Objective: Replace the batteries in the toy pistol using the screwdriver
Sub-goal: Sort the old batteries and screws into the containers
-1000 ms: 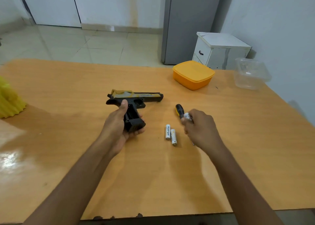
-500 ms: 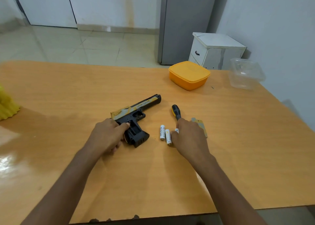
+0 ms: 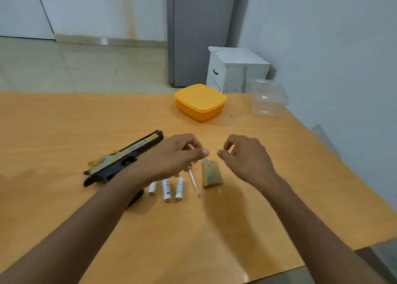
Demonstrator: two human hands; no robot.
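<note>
Orange wooden table point(image 3: 64, 120): my left hand point(image 3: 171, 156) curls over the clear-shafted screwdriver point(image 3: 194, 183), grip unclear; right hand point(image 3: 245, 154) loosely curled, empty. I'd seat fresh white batteries point(image 3: 167, 190) polarity-correct.

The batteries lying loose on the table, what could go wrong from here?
1. The three batteries lie loose side by side under the left hand; a brush from that forearm could roll them.
2. Old and new cells look alike, so they may get mixed up.
3. The screwdriver shaft lies right beside the battery cover; reaching for one may knock the other. The right hand hovers close above.
</note>
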